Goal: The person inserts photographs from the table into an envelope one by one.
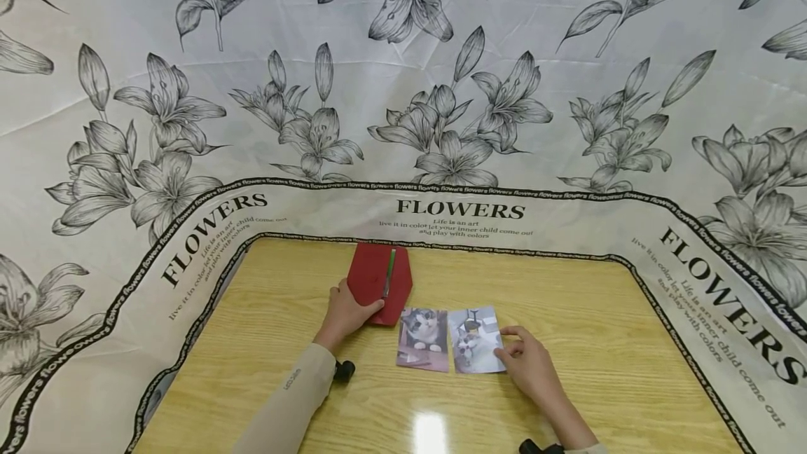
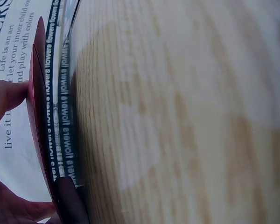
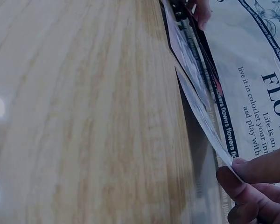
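Note:
A red envelope-shaped piece [image 1: 364, 279] with angled corners lies towards the back of the table, and a narrow strip, green in its upper part [image 1: 391, 265], runs along it. My left hand [image 1: 348, 310] grips its lower left edge between thumb and fingers; in the left wrist view the red piece [image 2: 36, 93] shows edge-on. Nearer me lies a photo of a cat [image 1: 424, 338]. Beside it on the right is a second, greyer photo [image 1: 473, 342]. Its right edge is pinched by my right hand [image 1: 528, 363], and in the right wrist view this photo [image 3: 203, 121] tilts up off the table.
The wood-grain table [image 1: 567, 314] is bordered by a white cloth [image 1: 328, 212] printed with black flowers and lettering, which rises behind it and at both sides. A black wrist camera [image 1: 343, 370] sits by the left cuff. Light glares on the table front.

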### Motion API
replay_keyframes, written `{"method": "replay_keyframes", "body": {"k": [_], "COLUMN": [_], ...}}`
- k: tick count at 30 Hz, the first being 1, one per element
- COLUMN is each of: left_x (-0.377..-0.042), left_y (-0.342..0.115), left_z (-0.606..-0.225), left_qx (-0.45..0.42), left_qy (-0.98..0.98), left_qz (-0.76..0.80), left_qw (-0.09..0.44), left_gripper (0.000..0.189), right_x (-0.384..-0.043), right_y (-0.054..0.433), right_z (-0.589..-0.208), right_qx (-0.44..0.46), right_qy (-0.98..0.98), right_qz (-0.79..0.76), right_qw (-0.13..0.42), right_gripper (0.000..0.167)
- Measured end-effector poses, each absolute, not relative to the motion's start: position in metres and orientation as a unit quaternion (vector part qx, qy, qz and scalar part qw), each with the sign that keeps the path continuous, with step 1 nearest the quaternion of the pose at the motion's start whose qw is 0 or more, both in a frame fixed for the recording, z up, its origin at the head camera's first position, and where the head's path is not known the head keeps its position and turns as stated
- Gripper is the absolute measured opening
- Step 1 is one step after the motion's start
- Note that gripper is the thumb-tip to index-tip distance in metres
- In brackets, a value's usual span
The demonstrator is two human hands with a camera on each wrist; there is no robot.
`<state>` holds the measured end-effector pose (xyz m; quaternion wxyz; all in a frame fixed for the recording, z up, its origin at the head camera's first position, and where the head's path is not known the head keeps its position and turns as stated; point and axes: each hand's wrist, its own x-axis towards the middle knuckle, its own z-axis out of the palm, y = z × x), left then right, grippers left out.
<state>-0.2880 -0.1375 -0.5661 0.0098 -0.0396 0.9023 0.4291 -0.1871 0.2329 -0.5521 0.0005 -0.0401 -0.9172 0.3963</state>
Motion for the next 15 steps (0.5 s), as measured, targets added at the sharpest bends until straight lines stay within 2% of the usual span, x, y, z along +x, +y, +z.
{"method": "replay_keyframes", "body": {"k": [6, 15], "left_x": [-0.288, -0.288], "left_y": [-0.137, -0.137], "left_z": [-0.566, -0.564], "left_qx": [-0.041, -0.042], "left_qy": [0.903, 0.904], "left_qz": [0.428, 0.426], "left_qw": [0.009, 0.009], "left_gripper": [0.107, 0.107], "right_x": [-0.192, -0.202], "right_y": [0.236, 0.234], "right_z": [-0.546, -0.545], "right_qx": [-0.047, -0.04], "right_qy": [-0.903, -0.881], "right_qz": [0.426, 0.468], "right_qw": [0.008, 0.061], "right_gripper": [0.043, 0.043]}}
